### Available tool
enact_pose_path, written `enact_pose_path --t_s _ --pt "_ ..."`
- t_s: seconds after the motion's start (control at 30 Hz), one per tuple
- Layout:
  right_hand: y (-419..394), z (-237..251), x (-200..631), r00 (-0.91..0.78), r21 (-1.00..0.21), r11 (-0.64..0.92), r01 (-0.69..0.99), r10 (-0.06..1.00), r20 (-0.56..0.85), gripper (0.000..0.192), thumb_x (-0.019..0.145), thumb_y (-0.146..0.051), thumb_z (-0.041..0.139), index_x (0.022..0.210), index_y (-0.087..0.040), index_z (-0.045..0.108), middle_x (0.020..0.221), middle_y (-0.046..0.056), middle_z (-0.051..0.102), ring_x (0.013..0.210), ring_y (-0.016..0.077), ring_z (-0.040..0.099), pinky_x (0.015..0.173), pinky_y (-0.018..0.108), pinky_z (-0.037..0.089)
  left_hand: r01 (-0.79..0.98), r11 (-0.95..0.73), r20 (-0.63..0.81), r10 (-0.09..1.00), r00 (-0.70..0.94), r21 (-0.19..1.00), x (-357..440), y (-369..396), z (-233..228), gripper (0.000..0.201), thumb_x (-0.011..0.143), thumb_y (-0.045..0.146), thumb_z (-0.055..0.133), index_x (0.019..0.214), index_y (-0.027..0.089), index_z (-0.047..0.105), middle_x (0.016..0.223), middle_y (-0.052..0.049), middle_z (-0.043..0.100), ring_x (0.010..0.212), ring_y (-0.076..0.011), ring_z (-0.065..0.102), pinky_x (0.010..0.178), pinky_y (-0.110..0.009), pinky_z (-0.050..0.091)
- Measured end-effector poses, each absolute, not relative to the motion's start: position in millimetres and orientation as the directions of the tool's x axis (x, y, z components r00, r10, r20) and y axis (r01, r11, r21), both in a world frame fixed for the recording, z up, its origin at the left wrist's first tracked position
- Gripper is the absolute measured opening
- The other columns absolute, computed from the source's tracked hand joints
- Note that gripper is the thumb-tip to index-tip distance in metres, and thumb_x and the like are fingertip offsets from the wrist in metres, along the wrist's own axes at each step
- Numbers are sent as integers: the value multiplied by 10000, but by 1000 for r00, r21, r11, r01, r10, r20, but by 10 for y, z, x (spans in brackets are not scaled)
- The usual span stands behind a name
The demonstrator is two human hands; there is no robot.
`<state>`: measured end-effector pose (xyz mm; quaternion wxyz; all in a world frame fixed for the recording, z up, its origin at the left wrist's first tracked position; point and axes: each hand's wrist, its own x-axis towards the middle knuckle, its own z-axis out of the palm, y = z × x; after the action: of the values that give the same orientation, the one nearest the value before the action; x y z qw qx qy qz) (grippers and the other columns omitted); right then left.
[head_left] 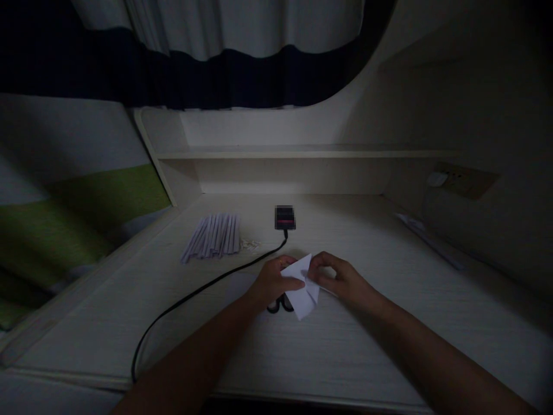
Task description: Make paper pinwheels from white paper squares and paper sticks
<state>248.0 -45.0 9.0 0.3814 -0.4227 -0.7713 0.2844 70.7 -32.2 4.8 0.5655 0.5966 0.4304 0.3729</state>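
Observation:
A folded piece of white paper (303, 300) is held up over the desk between my two hands. My left hand (273, 280) grips its left side, thumb lying across the front and fingers behind. At the paper's right edge, my right hand (341, 275) pinches with thumb and forefinger. Below the paper lie scissors (273, 305); only their black handle loops show, the blades being hidden. Another pale sheet (239, 287) lies flat on the desk by my left hand, partly covered by it.
Rolled paper sticks (213, 236) lie in a row at the left, beside small pale scraps (250, 245). A blurred black device (285, 217) with a cable (194, 293) sits behind my hands. A long thin strip (430, 241) lies at right. A shelf (302, 153) spans the back; curtains hang left.

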Motion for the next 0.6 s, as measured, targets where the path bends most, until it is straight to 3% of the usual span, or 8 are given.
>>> enact_pose_path --t_s 0.1,0.17,0.4,0.6 --pt "-434 29 2440 -396 -910 259 324 910 118 202 690 -319 559 792 -144 551 774 52 606 717 171 567 650 297 444 131 -59 5 924 381 990 717 -329 21 405 492 132 666 873 137 530 777 -14 581 672 -121 534 618 -235 399" --pt "-439 7 2418 -463 -948 196 249 884 61 234 670 -300 568 835 -133 566 812 59 623 741 178 577 673 307 446 174 -102 25 917 397 979 718 -325 -4 408 497 128 658 881 139 520 765 -12 581 660 -119 532 601 -229 398" --pt "-438 -75 2363 -456 -990 106 95 888 51 217 616 -239 609 814 -153 612 773 18 656 694 168 596 678 323 449 254 -194 73 905 419 948 687 -313 -90 403 535 157 646 904 164 482 730 1 581 606 -114 522 518 -204 367" --pt "-457 0 2328 -303 -999 32 -33 952 41 161 568 -234 636 707 -159 605 673 8 648 599 149 581 616 293 445 23 -55 47 959 280 998 719 -321 14 486 545 182 669 978 163 449 780 -28 593 646 -134 553 576 -243 414"
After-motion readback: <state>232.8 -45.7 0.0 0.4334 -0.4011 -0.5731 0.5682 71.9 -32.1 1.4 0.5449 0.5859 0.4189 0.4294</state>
